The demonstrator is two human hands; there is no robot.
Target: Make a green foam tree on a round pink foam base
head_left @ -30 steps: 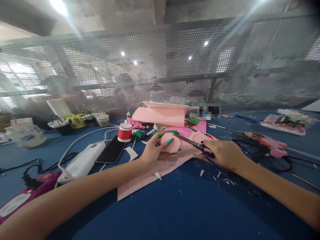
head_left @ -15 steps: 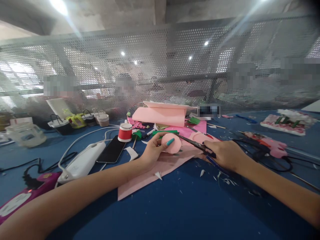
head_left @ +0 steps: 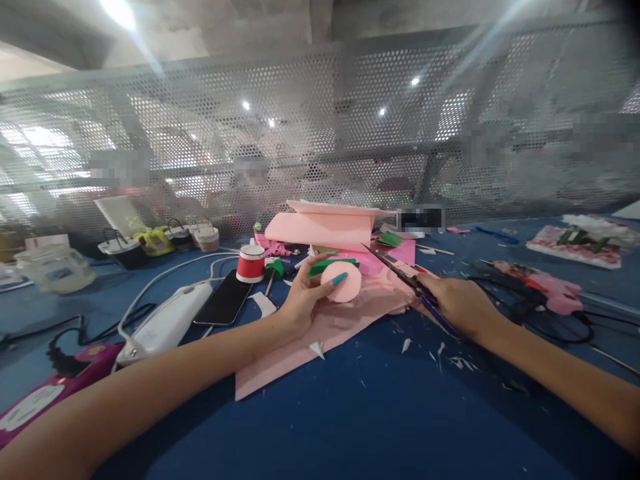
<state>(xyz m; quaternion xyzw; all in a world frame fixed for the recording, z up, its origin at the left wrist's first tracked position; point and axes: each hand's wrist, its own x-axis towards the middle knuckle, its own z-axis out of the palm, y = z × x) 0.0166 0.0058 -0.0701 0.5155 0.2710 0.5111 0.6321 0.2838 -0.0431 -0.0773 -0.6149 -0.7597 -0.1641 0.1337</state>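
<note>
My left hand [head_left: 301, 298] pinches a round piece of light pink paper [head_left: 345, 285], its thumb lying across the front. Dark-bladed scissors [head_left: 395, 268] with blue handles are gripped in my right hand [head_left: 453, 301], just right of the disc. Their tips point up and to the left, apart from the paper circle. Beneath both hands a larger light pink sheet [head_left: 280, 367] lies on the blue table [head_left: 360, 413]. A strip of green paper [head_left: 320, 268] is behind the disc.
A white power strip [head_left: 167, 327], a black phone [head_left: 223, 300] and a red-and-white cup [head_left: 251, 264] stand left. Folded pink sheets [head_left: 320, 230] lie at the back. On the right are a pink glue gun [head_left: 555, 297] with its cable and several white scraps [head_left: 460, 363].
The scissors have moved away from the disc's edge, their tips swinging upward. My left fingers have spread somewhat behind the disc, which stays in nearly the same place.
</note>
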